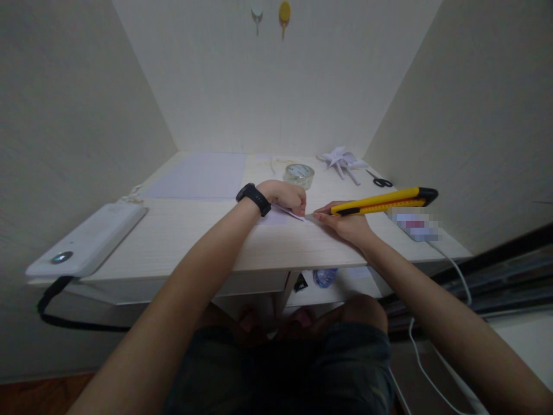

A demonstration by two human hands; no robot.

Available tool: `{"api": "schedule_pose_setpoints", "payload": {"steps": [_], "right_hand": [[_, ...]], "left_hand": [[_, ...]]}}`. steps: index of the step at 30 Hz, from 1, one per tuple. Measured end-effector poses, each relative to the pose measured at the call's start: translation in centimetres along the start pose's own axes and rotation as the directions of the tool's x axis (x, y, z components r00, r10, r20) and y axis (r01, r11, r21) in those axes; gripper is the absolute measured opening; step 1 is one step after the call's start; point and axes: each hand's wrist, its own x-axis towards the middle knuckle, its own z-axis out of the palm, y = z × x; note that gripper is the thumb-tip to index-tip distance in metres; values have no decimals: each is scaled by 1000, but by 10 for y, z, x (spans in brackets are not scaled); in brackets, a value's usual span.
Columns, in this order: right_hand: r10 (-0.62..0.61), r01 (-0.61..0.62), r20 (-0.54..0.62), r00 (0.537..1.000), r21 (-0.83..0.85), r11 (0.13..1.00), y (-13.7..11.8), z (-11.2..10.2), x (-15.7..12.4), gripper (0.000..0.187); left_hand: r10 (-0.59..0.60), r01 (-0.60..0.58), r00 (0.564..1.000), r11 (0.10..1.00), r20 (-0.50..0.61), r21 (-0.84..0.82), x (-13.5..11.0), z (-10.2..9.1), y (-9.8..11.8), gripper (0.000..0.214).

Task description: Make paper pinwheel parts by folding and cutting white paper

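Note:
My right hand point(349, 227) grips a yellow and black utility knife point(380, 200) whose handle slants up to the right. Its blade tip reaches the edge of a small folded piece of white paper point(276, 217) on the desk. With curled fingers, my left hand point(285, 195) holds that paper down, just left of the blade. A black watch is on the left wrist. Part of the paper is hidden under the left hand and wrist.
Behind my hands stands a roll of clear tape point(299, 174). Paper strips folded into a star-like shape point(340, 158) and black scissors point(382, 182) lie back right. A large sheet point(199, 176) lies back left, a white device point(88, 239) front left, a phone point(412, 225) with cable right.

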Motion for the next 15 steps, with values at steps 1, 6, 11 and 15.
{"api": "schedule_pose_setpoints", "payload": {"steps": [1,6,11,15], "right_hand": [[-3,3,-3,1000,-3,1000,0,0,0,16],[6,-6,-5,1000,23,1000,-4,1,-1,12],[-7,7,-14,1000,7,1000,1,0,0,16],[-34,34,-19,999,3,999,2,0,0,17]], "left_hand": [[-4,4,1000,1000,2,-2,0,0,0,29],[-2,2,1000,1000,-3,-14,0,1,-1,36],[-10,9,1000,999,-18,-32,-1,0,2,30],[-20,20,999,1000,-37,-11,-7,-1,6,28]]}}
